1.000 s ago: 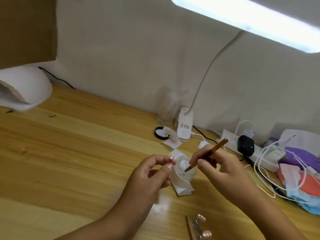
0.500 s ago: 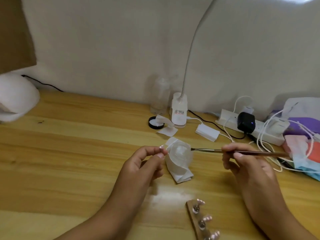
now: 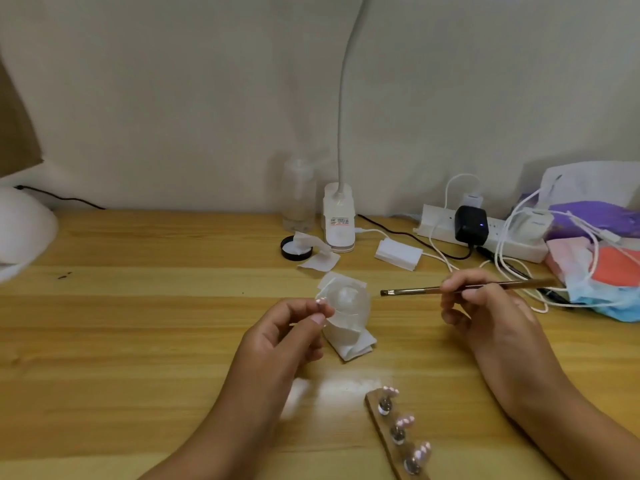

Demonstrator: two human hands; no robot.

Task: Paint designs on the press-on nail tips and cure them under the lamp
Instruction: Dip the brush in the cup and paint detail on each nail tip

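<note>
My left hand (image 3: 287, 337) pinches a small pale nail tip (image 3: 320, 301) between thumb and forefinger, just left of a clear round dish (image 3: 348, 301) sitting on folded white wipes. My right hand (image 3: 485, 306) grips a thin brown nail brush (image 3: 415, 291), held level with its bristles pointing left, a short way right of the dish. A wooden holder strip (image 3: 393, 439) near the front edge carries three pink nail tips on stands. The white curing lamp (image 3: 20, 237) shows at the far left edge.
A clip-on desk lamp base (image 3: 339, 220) and a clear bottle (image 3: 298, 199) stand by the wall. A black lid (image 3: 294, 249) and loose wipes lie in front of them. A power strip (image 3: 481, 230), white cables and a pile of face masks (image 3: 602, 271) crowd the right side.
My right hand drew the brush out of the dish and turned it level, pointing left. The view tilted down, so the holder strip shows more fully. My left hand kept its pinch.
</note>
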